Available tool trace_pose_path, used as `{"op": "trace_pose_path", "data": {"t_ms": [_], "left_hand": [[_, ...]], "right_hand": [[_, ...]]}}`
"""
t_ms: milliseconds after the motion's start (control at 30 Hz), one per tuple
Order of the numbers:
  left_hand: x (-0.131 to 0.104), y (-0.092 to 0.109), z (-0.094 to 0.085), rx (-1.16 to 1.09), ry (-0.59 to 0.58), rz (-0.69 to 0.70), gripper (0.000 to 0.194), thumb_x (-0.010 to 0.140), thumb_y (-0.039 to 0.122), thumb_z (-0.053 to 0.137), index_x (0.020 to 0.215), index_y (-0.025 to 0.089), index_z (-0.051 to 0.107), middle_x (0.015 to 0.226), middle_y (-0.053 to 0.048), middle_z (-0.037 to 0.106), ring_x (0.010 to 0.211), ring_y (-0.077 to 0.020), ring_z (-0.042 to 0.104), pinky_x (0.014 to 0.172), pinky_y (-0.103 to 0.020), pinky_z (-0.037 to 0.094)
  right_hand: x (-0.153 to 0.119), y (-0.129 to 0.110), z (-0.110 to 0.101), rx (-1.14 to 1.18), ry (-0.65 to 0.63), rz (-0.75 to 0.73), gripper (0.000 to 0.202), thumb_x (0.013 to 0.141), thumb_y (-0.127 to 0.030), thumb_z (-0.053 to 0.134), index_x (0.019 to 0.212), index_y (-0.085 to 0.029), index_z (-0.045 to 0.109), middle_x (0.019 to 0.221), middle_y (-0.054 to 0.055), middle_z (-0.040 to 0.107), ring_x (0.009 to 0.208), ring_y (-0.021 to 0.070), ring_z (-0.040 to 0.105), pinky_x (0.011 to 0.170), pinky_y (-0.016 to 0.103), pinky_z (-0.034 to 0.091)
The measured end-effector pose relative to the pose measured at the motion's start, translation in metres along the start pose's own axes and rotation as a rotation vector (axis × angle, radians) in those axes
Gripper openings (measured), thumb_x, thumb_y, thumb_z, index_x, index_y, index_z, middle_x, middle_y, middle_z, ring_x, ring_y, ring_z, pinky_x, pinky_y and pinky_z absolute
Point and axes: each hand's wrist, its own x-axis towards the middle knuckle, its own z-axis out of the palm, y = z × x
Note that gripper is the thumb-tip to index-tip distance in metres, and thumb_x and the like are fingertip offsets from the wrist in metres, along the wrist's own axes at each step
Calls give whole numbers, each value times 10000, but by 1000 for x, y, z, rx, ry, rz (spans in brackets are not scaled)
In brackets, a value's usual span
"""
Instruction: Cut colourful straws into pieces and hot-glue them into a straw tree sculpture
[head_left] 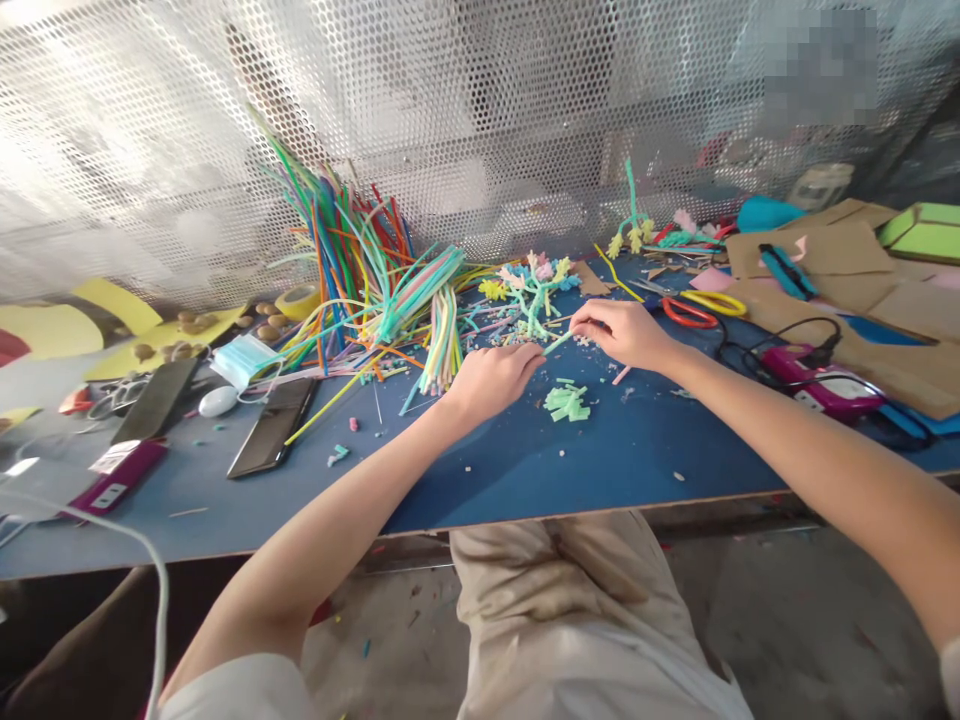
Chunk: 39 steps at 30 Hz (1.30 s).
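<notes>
Both hands on one pale green pipe-cleaner length, mid-table, just above the blue tabletop. Left hand has fingers clamped on its near-left end, right hand pinches its far-right end; hands slightly apart, stem bridging the gap on a slant. Exact finger contact too small to tell. Just nearer than the stem: small loose pile of cut pale green pieces. Just beyond the hands: branched pipe-cleaner plant, green stems with pink, blue and yellow tips. Far left of that, big multicolour pipe-cleaner heap leaning toward the perforated metal panel, with a pastel bundle on its near side, just left of left hand. Farther left: black smartphone, white mouse, light blue face mask, yellow tape roll, and a purple power strip near the left end. Right of right hand: red handle loop and yellow handle loop, then a second purple power strip with a black cable plugged in. Far right: brown cardboard sheets, blue cutter on top, lime green tray at the edge of view.
</notes>
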Motion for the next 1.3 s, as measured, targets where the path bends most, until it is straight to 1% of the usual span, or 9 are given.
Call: {"op": "trace_pose_path", "data": {"t_ms": [100,233,533,733,900,1000,1133,1200,1300], "left_hand": [[0,0,2,-50,18,-7,378,1124,395,373,1272,279,700,1188,-38,799,997,-223,771,768,-294,543],[3,-10,5,-76,21,-35,373,1116,369,394,1312,292,702,1241,-32,792,1055,-223,771,806,-297,557],[8,-25,1,50,53,-132,383,1105,396,389,1265,315,727,1260,-53,786,1023,-283,777,794,-373,550],[9,-27,6,7,101,-122,423,1102,478,409,1403,303,649,1282,-79,774,1063,-279,769,812,-358,545],[9,-27,12,18,97,-65,396,1114,470,391,1277,310,715,1254,-41,786,1098,-270,761,801,-347,551],[9,-28,14,16,85,-45,381,1117,446,396,1212,299,735,1228,-30,795,1088,-256,759,781,-337,547],[10,-30,18,12,74,-38,351,1113,413,417,1208,289,731,1244,-32,790,1075,-243,755,768,-331,539],[10,-30,19,20,71,-41,338,1111,388,418,1194,282,728,1216,-35,794,1057,-244,753,778,-337,536],[11,-31,21,49,72,-16,333,1111,352,408,1144,257,725,1140,-53,803,1052,-251,746,853,-359,530]], "right_hand": [[0,6,-7,-19,90,69,312,1036,-489,537,989,-224,694,940,76,756,786,226,658,750,355,468],[2,17,-17,-121,144,96,288,1032,-460,533,1015,-224,697,991,89,764,830,241,671,782,365,471],[1,47,-27,-260,95,286,283,1002,-449,563,1019,-221,731,989,105,797,861,280,703,761,392,476],[2,24,-11,-160,62,239,277,981,-456,617,971,-219,758,865,61,788,770,238,702,723,356,465],[3,-2,10,-72,-8,137,287,981,-496,640,925,-247,770,827,25,772,725,200,674,697,330,450],[4,-1,2,-124,-15,105,303,997,-504,606,976,-256,778,884,30,785,749,207,684,718,340,463],[1,32,-34,-364,27,212,317,1004,-369,506,1168,-254,751,1065,70,790,875,260,710,791,396,510],[-3,58,-49,-521,-84,245,395,912,-286,554,1263,-223,723,1278,115,740,1091,322,686,902,441,525],[-9,90,-57,-692,-290,293,582,830,-291,602,1394,-157,661,1368,179,683,1261,395,595,1024,511,489]]}}
